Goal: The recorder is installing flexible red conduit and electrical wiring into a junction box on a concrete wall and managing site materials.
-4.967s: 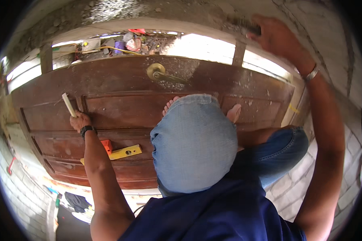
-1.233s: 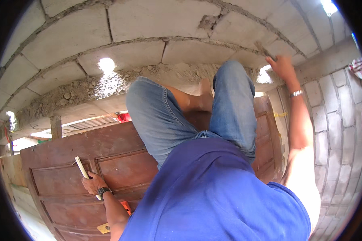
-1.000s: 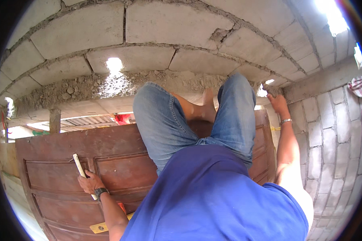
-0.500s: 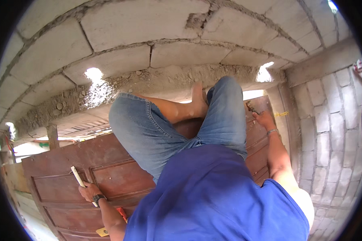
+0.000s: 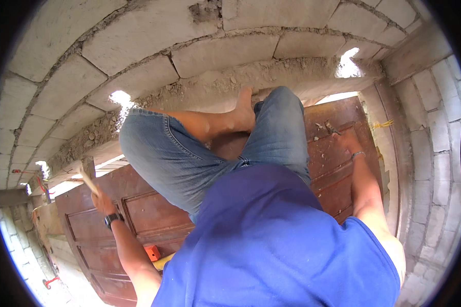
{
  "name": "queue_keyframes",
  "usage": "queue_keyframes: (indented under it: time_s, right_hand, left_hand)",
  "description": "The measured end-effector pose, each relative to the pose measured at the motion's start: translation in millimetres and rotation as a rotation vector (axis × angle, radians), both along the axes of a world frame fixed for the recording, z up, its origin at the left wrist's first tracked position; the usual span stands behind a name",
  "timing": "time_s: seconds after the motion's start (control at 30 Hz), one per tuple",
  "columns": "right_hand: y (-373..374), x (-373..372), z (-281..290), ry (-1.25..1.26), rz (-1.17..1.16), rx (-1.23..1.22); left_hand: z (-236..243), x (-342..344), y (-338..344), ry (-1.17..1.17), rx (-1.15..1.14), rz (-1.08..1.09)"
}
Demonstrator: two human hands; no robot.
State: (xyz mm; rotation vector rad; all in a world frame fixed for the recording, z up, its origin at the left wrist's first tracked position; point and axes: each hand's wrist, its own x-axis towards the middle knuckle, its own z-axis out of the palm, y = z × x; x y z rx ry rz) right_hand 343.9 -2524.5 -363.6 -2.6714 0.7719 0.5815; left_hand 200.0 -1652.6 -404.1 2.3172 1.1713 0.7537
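My left hand [image 5: 103,203] is closed around a pale stick [image 5: 88,181], raised at a slant over the left part of a brown panelled door [image 5: 153,214]. Toward the door's far right, my right hand [image 5: 348,143] grips a small dark metal tool [image 5: 331,128]; blur hides its exact kind. Light chips lie on the wood around this tool. The door lies flat beneath my crossed legs in blue jeans [image 5: 169,153].
An orange-red block-like object [image 5: 152,253] and a yellow piece [image 5: 162,262] lie beside my left forearm. A block wall [image 5: 230,51] with a rubble-strewn ledge [image 5: 210,92] runs along the far side. Another block wall [image 5: 435,169] stands at right.
My left hand has lifted the pale stick, moving it up and away. My right hand has shifted slightly up and right in view with the dark tool. The whole view has turned a little.
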Motion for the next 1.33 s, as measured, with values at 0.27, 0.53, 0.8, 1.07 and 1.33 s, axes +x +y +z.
queue_keyframes:
  time_s: [0.27, 0.53, 0.8, 1.07, 1.33]
  right_hand:
    - [-39.8, -30.2, -21.6, 0.125, 0.022, 0.064]
    - [-62.9, -24.6, -34.9, 0.208, -0.074, 0.270]
    - [-76.2, -14.7, -49.0, 0.153, 0.174, 0.175]
    - [-124.0, -7.7, -111.0, 0.204, 0.353, 0.134]
    - [-78.5, 10.1, -41.7, -0.023, 0.834, -0.182]
  left_hand:
    - [106.8, 166.4, -174.3, -0.211, -0.697, -0.525]
    - [-48.3, 293.1, -489.4, 0.425, -0.788, -1.532]
    - [16.8, 267.0, -486.0, 0.386, -0.621, -1.791]
    - [142.3, 336.3, -411.9, 0.112, -0.105, -1.831]
    - [159.5, 339.8, -427.3, 0.384, 0.007, -1.585]
